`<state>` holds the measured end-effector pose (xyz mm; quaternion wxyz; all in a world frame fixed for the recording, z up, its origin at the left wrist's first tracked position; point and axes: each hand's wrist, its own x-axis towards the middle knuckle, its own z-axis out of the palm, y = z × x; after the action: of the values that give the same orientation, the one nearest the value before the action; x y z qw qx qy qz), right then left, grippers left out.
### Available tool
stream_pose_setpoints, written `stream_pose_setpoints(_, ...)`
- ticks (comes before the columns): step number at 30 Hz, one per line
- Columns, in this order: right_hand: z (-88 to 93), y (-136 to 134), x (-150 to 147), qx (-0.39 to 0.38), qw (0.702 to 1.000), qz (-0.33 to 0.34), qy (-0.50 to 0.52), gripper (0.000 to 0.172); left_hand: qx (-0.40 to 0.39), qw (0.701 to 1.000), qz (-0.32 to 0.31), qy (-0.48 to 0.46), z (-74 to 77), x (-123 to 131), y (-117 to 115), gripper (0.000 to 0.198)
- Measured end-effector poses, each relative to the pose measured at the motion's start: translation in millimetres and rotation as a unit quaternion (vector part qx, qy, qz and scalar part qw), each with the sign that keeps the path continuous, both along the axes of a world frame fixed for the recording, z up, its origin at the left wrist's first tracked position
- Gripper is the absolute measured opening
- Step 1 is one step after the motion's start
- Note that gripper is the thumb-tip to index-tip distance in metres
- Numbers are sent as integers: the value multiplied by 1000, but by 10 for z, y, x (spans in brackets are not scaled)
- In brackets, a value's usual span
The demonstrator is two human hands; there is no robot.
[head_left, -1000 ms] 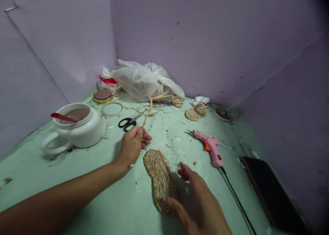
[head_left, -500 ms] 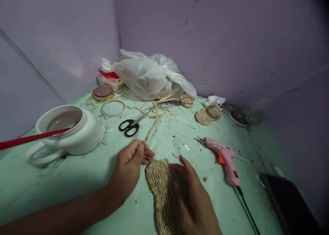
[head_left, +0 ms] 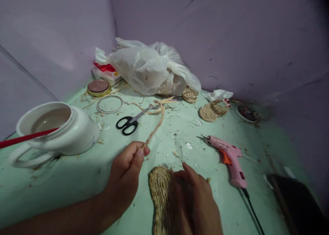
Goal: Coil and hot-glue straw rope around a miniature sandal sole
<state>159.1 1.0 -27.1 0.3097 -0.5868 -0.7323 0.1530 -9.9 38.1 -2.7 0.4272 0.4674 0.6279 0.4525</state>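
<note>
My left hand (head_left: pixel 125 175) pinches the near end of a braided straw cord (head_left: pixel 156 125), which runs away across the green table (head_left: pixel 64 183) toward the scissors. Lying flat, my right hand (head_left: pixel 196 202) rests on a woven straw sole (head_left: pixel 160 194) and covers its right side, fingers stretched out along it. The sole lies lengthwise in front of me, with its rounded far end showing.
A white pot (head_left: pixel 56 130) with a red spoon handle (head_left: pixel 25 139) stands at the left. Black scissors (head_left: pixel 128 121), a wire ring (head_left: pixel 110 104), a tin lid (head_left: pixel 98 87) and a plastic bag (head_left: pixel 151 68) lie behind. A pink glue gun (head_left: pixel 228 156), small woven pieces (head_left: pixel 209 112) and a dark phone (head_left: pixel 295 200) are at the right.
The view has shifted, so everything sits a little further right and lower. My right hand slid up over the sole and covers more of it. The left hand still pinches the cord.
</note>
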Motion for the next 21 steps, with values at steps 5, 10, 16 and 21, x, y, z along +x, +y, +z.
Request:
stream_pose_setpoints(5,35,-2,88,-34,998,-49,-17,32,37,968,-55,244,29,-190,193,21)
stream_pose_setpoints(10,107,25,115,-7,993,-95,-72,39,7,901,-57,431,-44,-271,316,22)
stream_pose_setpoints(16,252,21,331,9,995,-95,21,36,1,913,-70,403,-42,-227,283,23)
stream_pose_setpoints(21,334,-138,498,-65,984,-162,31,21,-48,956,-102,270,-1,-132,193,24)
